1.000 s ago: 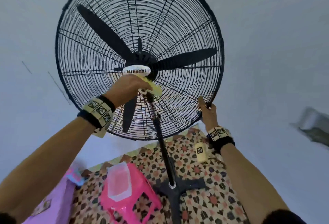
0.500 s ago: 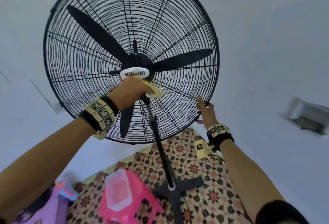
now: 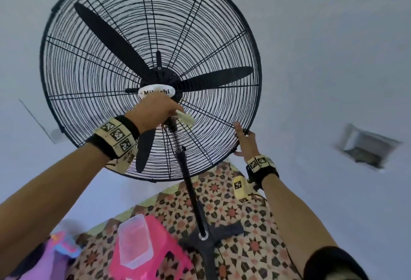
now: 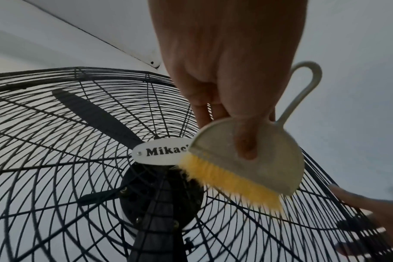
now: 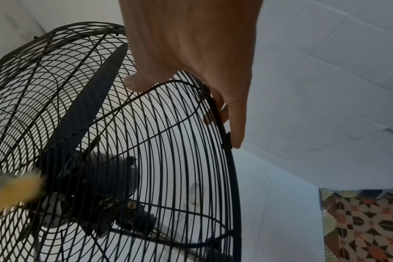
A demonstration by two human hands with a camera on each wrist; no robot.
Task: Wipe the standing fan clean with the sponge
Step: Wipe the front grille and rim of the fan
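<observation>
The standing fan [image 3: 151,75] fills the upper left of the head view. At its centre, the left hand [image 3: 153,110] grips a small brush [image 4: 247,164], thumb pressed on its back, yellow bristles against the grille beside the white badge [image 4: 162,152]. The right hand [image 3: 244,144] clasps the cage rim [image 5: 227,134] at lower right, fingers curled around it.

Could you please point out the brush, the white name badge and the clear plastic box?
brush [image 4: 256,159]: left wrist view, grey back plate.
white name badge [image 4: 155,152]: left wrist view, printed face.
clear plastic box [image 3: 135,240]: head view, top.
</observation>
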